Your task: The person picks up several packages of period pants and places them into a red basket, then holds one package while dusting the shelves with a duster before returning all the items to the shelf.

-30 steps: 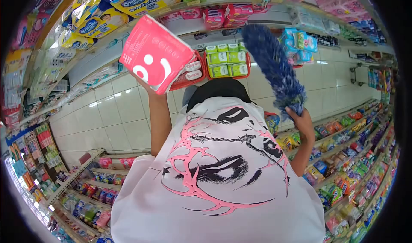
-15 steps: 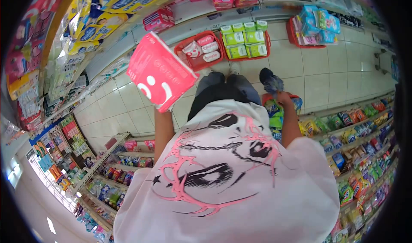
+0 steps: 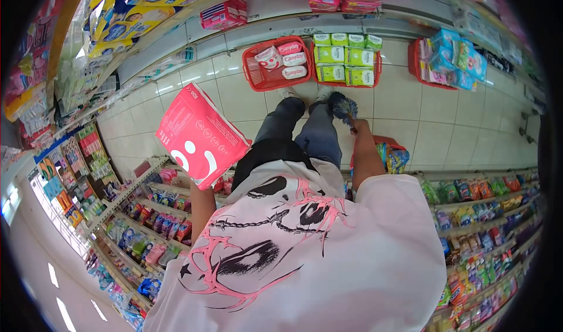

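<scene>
A large pink soft pack [image 3: 202,135] with a white smiley print is held up at the left, tilted. My left forearm [image 3: 202,212] rises behind its lower edge. The left hand itself is hidden by the pack, which rests in its grip. My right hand [image 3: 359,125] is closed round the handle of a fluffy blue-grey duster [image 3: 343,108], held low beside my right leg. Ahead of my feet is a red basket [image 3: 251,74] with several white and pink packs [image 3: 293,59]. Beside it, another red basket [image 3: 377,77] is filled with green and white packs [image 3: 331,56].
A red basket [image 3: 413,68] with blue packs [image 3: 460,59] stands farther right on the tiled floor [image 3: 399,103]. Behind my right arm is a basket with colourful bags [image 3: 394,158]. Stocked shelves [image 3: 487,226] line both sides; yellow packs [image 3: 138,24] hang at upper left.
The pink pack has shifted left and down in view. My right hand and the duster have moved left, closer to my legs. The floor baskets appear lower, and more of my legs shows.
</scene>
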Action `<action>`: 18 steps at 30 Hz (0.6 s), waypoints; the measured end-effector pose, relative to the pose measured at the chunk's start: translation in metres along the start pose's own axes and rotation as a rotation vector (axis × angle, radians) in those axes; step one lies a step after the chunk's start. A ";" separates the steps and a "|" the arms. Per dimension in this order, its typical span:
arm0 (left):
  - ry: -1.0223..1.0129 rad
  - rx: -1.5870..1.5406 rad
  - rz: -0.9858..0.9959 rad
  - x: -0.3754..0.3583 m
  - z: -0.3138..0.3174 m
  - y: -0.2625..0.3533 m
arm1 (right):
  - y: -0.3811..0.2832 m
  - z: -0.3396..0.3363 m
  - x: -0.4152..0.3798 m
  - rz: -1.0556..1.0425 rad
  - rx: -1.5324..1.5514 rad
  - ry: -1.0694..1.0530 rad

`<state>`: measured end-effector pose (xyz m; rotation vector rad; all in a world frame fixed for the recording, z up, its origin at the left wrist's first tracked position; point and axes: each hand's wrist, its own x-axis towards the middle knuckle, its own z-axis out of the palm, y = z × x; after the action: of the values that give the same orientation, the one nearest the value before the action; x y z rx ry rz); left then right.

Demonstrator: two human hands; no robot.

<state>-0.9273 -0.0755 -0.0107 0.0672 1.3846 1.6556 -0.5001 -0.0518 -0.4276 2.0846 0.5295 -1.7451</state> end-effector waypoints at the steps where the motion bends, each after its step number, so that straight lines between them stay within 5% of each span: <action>1: 0.002 0.002 0.004 0.000 -0.001 0.001 | -0.005 0.004 0.006 0.006 0.006 0.039; 7: -0.002 -0.003 0.019 0.003 0.000 0.000 | -0.051 -0.005 -0.011 -0.312 0.694 -0.012; 10: -0.017 -0.011 0.023 0.004 0.002 -0.002 | -0.063 -0.015 -0.035 -0.205 0.792 0.069; 18: -0.128 0.001 0.041 0.014 0.017 -0.007 | -0.055 -0.028 -0.078 -0.321 0.771 0.154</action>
<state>-0.9207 -0.0543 -0.0170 0.1998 1.2948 1.6556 -0.5172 0.0057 -0.3484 2.7906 0.2515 -2.2324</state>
